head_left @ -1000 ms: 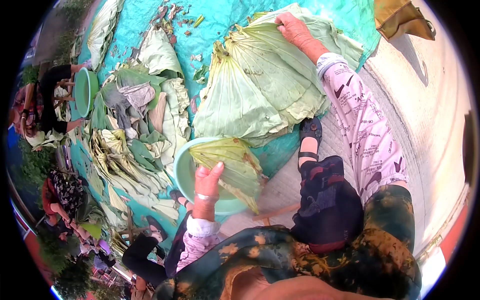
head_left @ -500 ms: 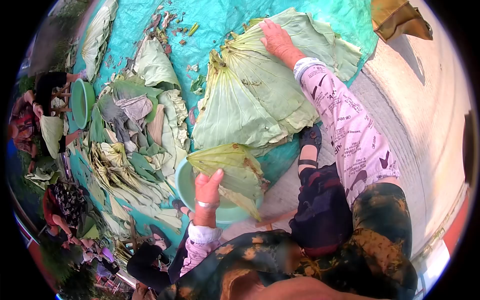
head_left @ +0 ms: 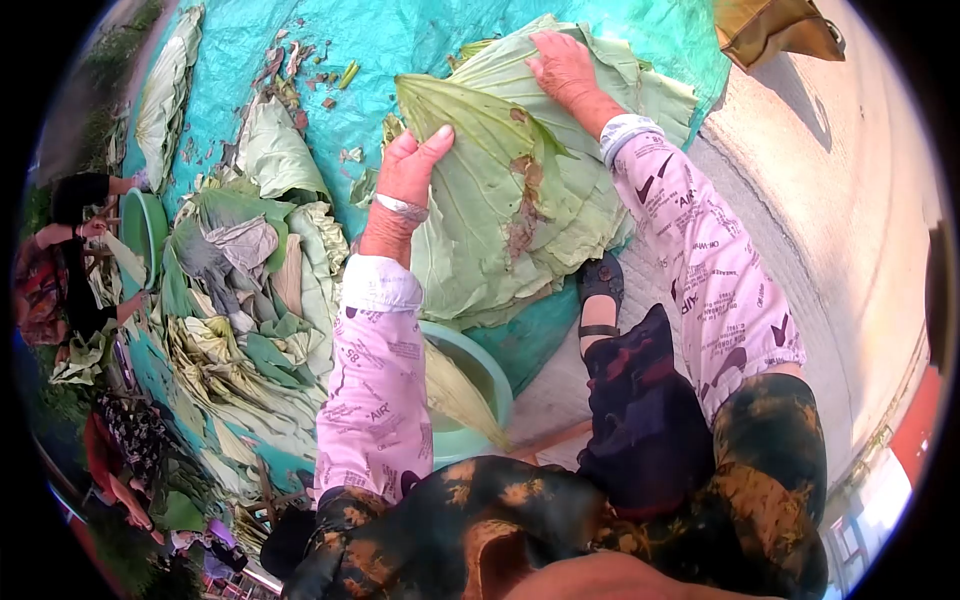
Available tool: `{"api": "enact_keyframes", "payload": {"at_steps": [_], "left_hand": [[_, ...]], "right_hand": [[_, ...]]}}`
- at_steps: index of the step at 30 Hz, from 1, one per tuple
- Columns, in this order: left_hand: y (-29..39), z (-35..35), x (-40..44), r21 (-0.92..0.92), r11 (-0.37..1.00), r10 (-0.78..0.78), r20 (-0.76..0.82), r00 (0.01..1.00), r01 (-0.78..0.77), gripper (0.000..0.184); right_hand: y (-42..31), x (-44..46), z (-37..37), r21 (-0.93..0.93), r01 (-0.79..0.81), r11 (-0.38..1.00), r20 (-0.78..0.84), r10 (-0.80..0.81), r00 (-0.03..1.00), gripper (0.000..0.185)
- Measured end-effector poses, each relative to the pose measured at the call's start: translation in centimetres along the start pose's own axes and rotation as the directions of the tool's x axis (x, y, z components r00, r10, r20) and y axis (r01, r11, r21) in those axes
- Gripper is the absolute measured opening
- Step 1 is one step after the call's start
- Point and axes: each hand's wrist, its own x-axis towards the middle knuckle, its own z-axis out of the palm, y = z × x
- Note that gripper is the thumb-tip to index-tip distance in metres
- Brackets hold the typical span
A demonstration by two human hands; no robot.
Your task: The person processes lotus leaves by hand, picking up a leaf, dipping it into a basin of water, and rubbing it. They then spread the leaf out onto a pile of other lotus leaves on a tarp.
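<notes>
Green basin (head_left: 500, 385), yellowish leaf (head_left: 460, 392) across it

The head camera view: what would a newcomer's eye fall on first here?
Probably the big green leaf with brown blotches near the upper middle, held at its edge by the left hand, over a pile of pale leaves. Next might come the bright turquoise sheet spread across the top, and the pink printed sleeves reaching up from below. A pale green basin sits lower down, partly hidden by the left sleeve.
</notes>
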Motion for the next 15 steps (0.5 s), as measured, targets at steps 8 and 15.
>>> {"api": "enact_keyframes", "payload": {"at_steps": [8, 15], "left_hand": [[-8.9, 0.0, 13.6, 0.950, -0.031, -0.012, 0.311, 0.950, -0.311, 0.041], [-9.6, -0.8, 11.8, 0.884, -0.058, 0.177, 0.467, 0.866, -0.465, 0.035]], "right_hand": [[6.2, 1.2, -3.1, -0.017, -0.452, 0.892, 0.173, 0.448, 0.877, 0.036], [6.2, 0.0, -6.3, 0.561, -0.334, 0.758, -0.025, 0.419, 0.908, 0.027]]}}
